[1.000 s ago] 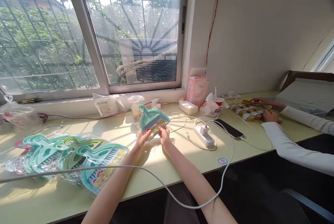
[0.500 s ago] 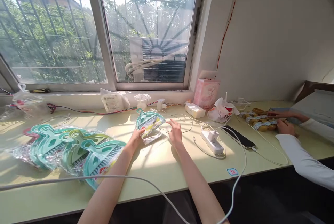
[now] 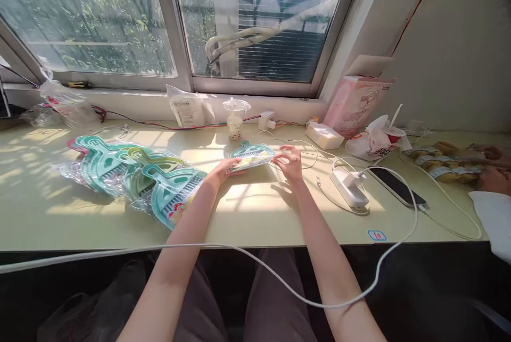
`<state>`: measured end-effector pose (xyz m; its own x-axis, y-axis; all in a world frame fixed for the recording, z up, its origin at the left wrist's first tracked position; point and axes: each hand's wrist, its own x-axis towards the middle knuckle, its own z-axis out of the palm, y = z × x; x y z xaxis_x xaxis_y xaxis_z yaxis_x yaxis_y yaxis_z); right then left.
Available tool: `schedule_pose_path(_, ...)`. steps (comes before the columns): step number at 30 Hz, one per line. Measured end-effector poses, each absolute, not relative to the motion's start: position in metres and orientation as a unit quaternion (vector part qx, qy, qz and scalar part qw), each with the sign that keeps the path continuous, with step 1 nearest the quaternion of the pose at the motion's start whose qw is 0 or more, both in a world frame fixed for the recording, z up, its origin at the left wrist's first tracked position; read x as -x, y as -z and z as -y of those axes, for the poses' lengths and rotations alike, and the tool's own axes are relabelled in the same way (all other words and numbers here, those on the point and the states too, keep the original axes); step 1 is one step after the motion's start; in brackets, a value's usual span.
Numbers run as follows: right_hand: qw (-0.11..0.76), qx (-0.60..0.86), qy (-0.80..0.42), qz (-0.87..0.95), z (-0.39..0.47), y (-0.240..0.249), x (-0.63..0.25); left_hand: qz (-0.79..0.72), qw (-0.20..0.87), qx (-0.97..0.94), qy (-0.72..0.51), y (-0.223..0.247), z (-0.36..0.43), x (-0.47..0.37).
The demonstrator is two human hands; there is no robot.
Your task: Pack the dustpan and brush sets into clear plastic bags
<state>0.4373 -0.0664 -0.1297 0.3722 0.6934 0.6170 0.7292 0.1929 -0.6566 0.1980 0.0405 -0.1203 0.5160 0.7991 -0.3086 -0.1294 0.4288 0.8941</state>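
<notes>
Between my hands is a small teal dustpan and brush set (image 3: 255,153) in clear wrap with a yellow printed card, raised slightly over the table and tilted nearly flat. My left hand (image 3: 222,171) grips its left edge, thumb on top. At its right edge, the fingers of my right hand (image 3: 290,164) are bent and pinch the corner. To the left lies a pile of similar wrapped dustpan sets (image 3: 112,166), mostly teal, one with green and one with a pink handle. The closest set in that pile (image 3: 175,193) lies near my left forearm.
A power strip (image 3: 349,189), a phone (image 3: 395,185) and white cables lie to the right. A cup (image 3: 235,118), a pink box (image 3: 357,102) and a white box (image 3: 324,135) stand along the back. A co-worker's hand (image 3: 495,180) is by wrapped brown items (image 3: 447,164). A cable crosses my forearms.
The view has tipped downward. The held dustpan set has turned from tilted toward me to nearly flat, and my right hand has gone from pointing beside it to pinching its right edge.
</notes>
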Motion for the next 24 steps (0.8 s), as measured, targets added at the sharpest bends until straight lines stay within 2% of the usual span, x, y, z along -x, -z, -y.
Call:
schedule_pose_path(4,0.563,0.628,-0.057,0.533,0.064,0.132,-0.440,-0.356,0.771,-0.444,-0.287,0.120,-0.042,-0.199)
schedule_pose_path(8,0.575,0.630,-0.077,0.517,0.064,0.132,-0.437,-0.361,0.754,-0.458,-0.303,0.121,-0.040,-0.200)
schedule_pose_path(16,0.541,0.675,0.003,0.501,0.068,0.131,-0.429,-0.381,0.710,-0.499,-0.319,0.119,-0.028,-0.201)
schedule_pose_path(21,0.559,0.650,0.074,0.509,0.067,0.129,-0.433,-0.358,0.714,-0.492,-0.346,0.124,-0.020,-0.206)
schedule_pose_path(24,0.593,0.625,0.044,0.506,0.064,0.131,-0.436,-0.334,0.722,-0.496,-0.347,0.124,-0.018,-0.204)
